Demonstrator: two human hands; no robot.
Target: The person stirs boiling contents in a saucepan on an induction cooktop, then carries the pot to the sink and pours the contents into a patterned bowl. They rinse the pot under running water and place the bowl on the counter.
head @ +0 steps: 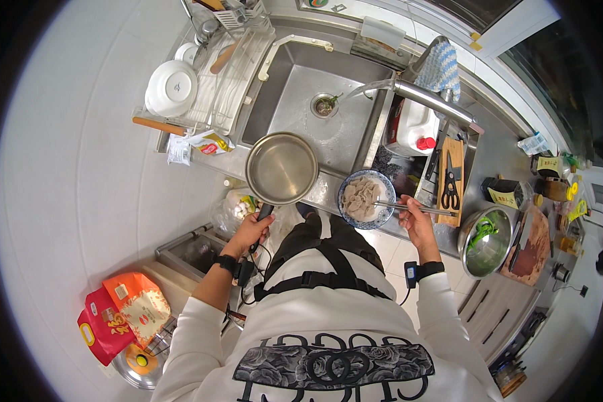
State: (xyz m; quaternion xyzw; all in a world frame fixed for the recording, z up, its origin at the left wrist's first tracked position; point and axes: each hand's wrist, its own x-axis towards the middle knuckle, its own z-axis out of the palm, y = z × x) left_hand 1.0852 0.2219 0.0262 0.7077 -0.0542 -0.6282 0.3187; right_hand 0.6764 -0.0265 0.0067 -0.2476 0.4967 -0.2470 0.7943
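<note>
My left hand (251, 232) grips the black handle of a metal saucepan (282, 168), which hangs over the near left edge of the sink. Only a sheen shows inside the pan; I cannot tell whether it holds liquid. Between the fingers of my right hand (415, 217) is a pair of metal chopsticks (413, 207). Their tips reach into sliced meat (362, 197) in a blue-and-white patterned bowl (388, 213). That bowl rests at the counter's front edge, right of the pan. Water runs from the faucet (427, 102) into the steel sink (301, 108), where green scraps lie at the drain.
Left of the sink, a dish rack (226, 108) holds white bowls (171, 89). At right are a white jug with a red cap (416, 128), kitchen scissors (450, 188) on a wooden knife block, a steel bowl of green peppers (485, 241) and a cutting board (531, 248).
</note>
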